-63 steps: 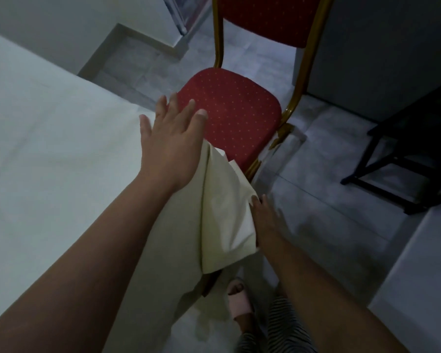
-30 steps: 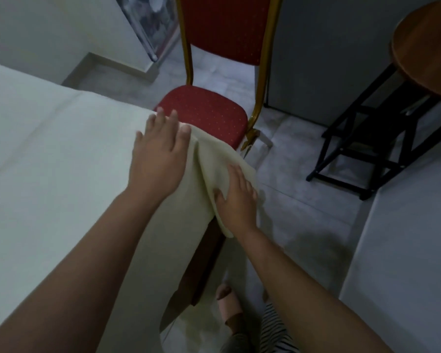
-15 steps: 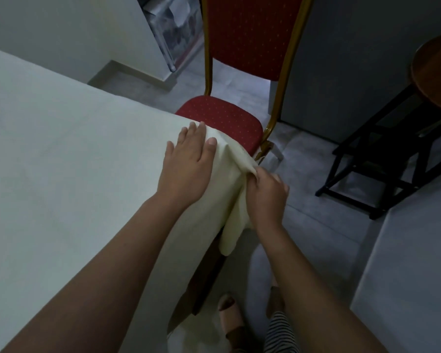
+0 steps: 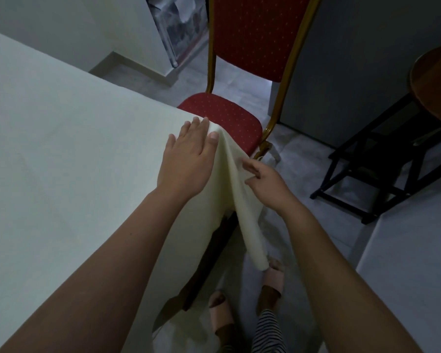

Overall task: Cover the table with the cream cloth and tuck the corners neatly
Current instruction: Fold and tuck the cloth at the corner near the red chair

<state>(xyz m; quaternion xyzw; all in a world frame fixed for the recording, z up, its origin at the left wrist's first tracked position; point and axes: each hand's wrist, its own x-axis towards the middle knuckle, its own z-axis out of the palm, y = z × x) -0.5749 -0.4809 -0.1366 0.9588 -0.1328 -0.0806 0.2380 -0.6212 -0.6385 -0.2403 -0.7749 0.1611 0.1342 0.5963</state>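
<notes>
We are pinching the hanging fold (image 4: 247, 220) of the cream cloth (image 4: 74, 154) between the thumb and curled fingers (image 4: 250, 166) of our right hand (image 4: 267, 183), just off the corner of the desk (image 4: 211, 256). The fold is running lengthwise from that corner down past the fingers, and its tip is hanging near our slippered foot (image 4: 271, 276). Our left hand (image 4: 189, 159) is lying just left of the pinch, fingers straight and flat, pressing the cloth onto the corner. We judge the right hand nearer for the tuck, with the slack hanging below and inward of it, toward the desk's dark leg. Beyond the fingers, a red chair (image 4: 229, 121) is standing close to the corner and may be crowding the tuck. A black stand (image 4: 382, 171) is sitting well apart to the right.
</notes>
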